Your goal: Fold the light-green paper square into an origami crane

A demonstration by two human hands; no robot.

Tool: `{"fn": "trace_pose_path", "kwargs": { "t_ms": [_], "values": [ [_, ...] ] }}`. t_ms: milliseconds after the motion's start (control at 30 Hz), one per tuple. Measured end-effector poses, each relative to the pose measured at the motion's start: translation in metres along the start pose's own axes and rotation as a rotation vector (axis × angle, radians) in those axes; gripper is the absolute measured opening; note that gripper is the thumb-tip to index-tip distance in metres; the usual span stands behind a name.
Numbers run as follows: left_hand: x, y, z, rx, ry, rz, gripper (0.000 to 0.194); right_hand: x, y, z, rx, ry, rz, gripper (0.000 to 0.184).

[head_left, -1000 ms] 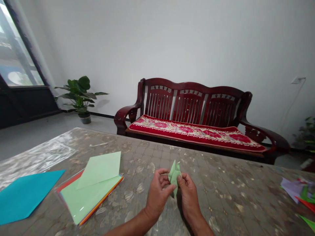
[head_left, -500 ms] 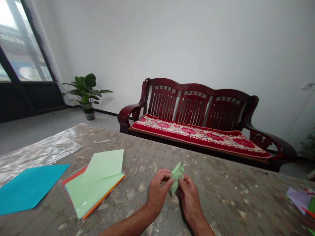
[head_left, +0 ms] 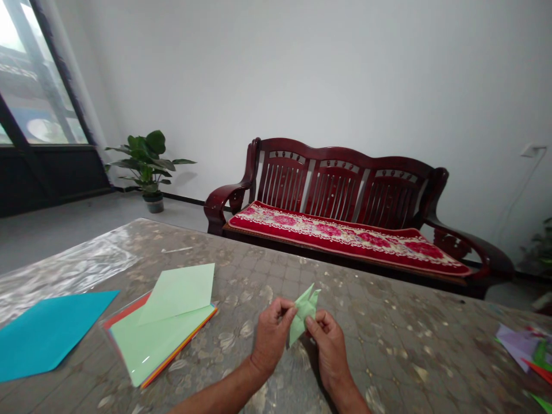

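Between my two hands is a small folded piece of light green paper (head_left: 305,312), with pointed tips sticking up at its top. My left hand (head_left: 272,330) pinches its left side between thumb and fingers. The right hand (head_left: 328,339) grips the lower right part, thumb on the near face. Both hands hold the paper a little above the patterned table (head_left: 241,368). Some of the paper's edges are hidden behind my fingers.
Left on the table lie a stack of coloured paper (head_left: 159,333), with a loose green sheet (head_left: 183,290) on top, and a blue sheet (head_left: 56,330). Coloured paper pieces (head_left: 520,345) lie far right. Beyond stand a wooden bench (head_left: 332,178) and a potted plant (head_left: 150,167).
The folded green paper has turned and shows more of its broad face. My left hand has shifted slightly left, and the right thumb now lies lower on the paper.
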State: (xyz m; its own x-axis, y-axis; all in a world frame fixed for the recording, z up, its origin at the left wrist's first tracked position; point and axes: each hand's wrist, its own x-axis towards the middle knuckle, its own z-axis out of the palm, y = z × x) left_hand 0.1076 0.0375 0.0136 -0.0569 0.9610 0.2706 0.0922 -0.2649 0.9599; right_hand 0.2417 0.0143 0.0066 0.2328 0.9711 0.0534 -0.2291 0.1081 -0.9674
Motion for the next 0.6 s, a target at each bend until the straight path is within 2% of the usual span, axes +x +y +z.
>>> {"fn": "trace_pose_path", "kwargs": {
  "t_ms": [333,400,467,600],
  "values": [
    [-0.0003,0.0055,0.0030,-0.125,-0.028,-0.082,0.022,-0.0011,-0.0066,0.0066,-0.045,0.041,-0.043,0.037],
    [0.0005,0.0065,0.0024,-0.147,-0.029,-0.092,0.027,-0.0016,-0.0061,0.0061,-0.048,0.051,-0.046,0.037],
    [0.0014,0.0072,0.0024,-0.154,-0.049,-0.114,0.034,-0.0021,-0.0057,0.0055,-0.064,0.063,-0.056,0.036],
    [0.0013,0.0063,0.0059,-0.244,-0.114,-0.188,0.031,-0.0035,-0.0065,0.0064,-0.110,0.054,-0.116,0.033]
  ]
}}
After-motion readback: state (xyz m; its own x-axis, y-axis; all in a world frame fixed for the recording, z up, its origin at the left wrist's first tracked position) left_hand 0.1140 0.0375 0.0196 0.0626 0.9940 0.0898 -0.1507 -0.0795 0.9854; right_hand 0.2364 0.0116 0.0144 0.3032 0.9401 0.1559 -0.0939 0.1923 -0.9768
